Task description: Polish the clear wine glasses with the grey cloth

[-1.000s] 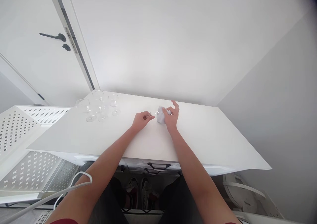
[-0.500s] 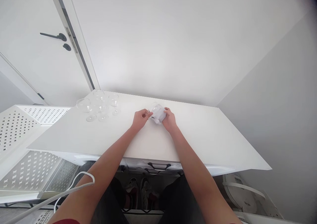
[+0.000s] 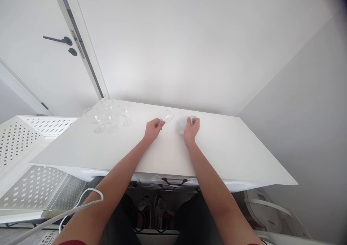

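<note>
My left hand [image 3: 153, 127] pinches the stem of a clear stemmed glass [image 3: 167, 116], which tilts up and to the right above the white tabletop [image 3: 222, 154]. My right hand [image 3: 191, 128] is closed on a crumpled white cloth [image 3: 181, 125] a short way to the right of the glass bowl, not touching it. Several more clear stemmed glasses [image 3: 107, 115] stand upright in a cluster at the far left of the table.
A white door with a black handle [image 3: 58, 39] is at the back left. A perforated white rack [image 3: 32, 158] stands left of the table. A drawer with a black handle [image 3: 173, 182] and shoes [image 3: 154, 209] lie below the front edge.
The cloth was wrapped around the glass bowl half a second ago. My right hand has since pulled away to the right with the cloth, leaving the glass bare in my left hand.
</note>
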Available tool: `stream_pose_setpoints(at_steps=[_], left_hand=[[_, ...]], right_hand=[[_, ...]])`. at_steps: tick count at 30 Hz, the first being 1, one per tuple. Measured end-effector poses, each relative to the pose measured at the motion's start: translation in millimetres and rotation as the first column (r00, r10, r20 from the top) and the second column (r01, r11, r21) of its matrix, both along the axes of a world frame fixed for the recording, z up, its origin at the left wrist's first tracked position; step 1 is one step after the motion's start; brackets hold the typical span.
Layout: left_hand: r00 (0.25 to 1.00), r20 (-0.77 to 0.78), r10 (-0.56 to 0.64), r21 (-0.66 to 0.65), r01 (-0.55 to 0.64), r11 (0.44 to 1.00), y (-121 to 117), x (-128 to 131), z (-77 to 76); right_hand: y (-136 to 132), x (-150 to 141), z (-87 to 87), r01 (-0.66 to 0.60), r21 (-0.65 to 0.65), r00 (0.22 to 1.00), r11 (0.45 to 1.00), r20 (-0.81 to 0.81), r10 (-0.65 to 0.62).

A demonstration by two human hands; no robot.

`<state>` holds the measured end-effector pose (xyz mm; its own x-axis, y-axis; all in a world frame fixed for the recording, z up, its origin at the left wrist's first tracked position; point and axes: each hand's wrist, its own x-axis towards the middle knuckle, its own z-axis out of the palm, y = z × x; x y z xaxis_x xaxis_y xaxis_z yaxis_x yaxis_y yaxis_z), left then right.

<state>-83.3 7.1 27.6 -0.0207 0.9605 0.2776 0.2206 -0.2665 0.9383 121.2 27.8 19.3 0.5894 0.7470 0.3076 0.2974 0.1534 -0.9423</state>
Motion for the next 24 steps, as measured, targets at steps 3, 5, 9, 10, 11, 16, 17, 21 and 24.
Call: stream_pose_setpoints(at_steps=[3, 5, 9, 10, 11, 16, 17, 21, 24], left_hand=[[1.000, 0.001, -0.011, 0.004, 0.011, 1.000, 2, 0, -1.8], [1.000, -0.004, -0.016, 0.005, 0.016, 1.000, 2, -1, -2.0], [1.000, 0.008, -0.027, 0.004, 0.027, 1.000, 1, -1, -0.4], [0.999, 0.022, -0.043, 0.004, 0.043, 0.999, 1, 0, -0.2], [0.997, 0.034, -0.067, 0.004, 0.066, 0.998, 1, 0, -0.4], [0.983, 0.066, -0.172, -0.005, 0.173, 0.985, 8, 3, -5.8], [0.979, 0.084, -0.187, 0.001, 0.188, 0.982, 9, 4, -7.0], [0.971, 0.111, -0.210, 0.003, 0.211, 0.978, 11, 4, -9.1], [0.974, 0.118, -0.196, 0.008, 0.196, 0.980, 10, 3, -8.3]], right_hand=[[1, 2, -1.9, -0.052, -0.010, 0.999, 0.999, -0.005, 0.052], [-1, -5, -1.0, -0.300, -0.073, 0.954, 0.951, -0.011, 0.300], [-7, -23, 7.0, -0.667, -0.005, 0.725, 0.745, -0.237, 0.647], [-9, -25, 9.2, -0.700, 0.029, 0.678, 0.714, -0.287, 0.676], [-11, -27, 11.1, -0.720, 0.053, 0.644, 0.692, -0.323, 0.694], [-20, -26, 15.1, -0.791, 0.132, 0.519, 0.597, -0.370, 0.770], [-21, -26, 15.5, -0.814, 0.143, 0.489, 0.564, -0.357, 0.796], [-23, -31, 16.5, -0.860, 0.161, 0.434, 0.485, -0.270, 0.859], [-20, -33, 13.4, -0.844, 0.177, 0.465, 0.505, -0.227, 0.856]])
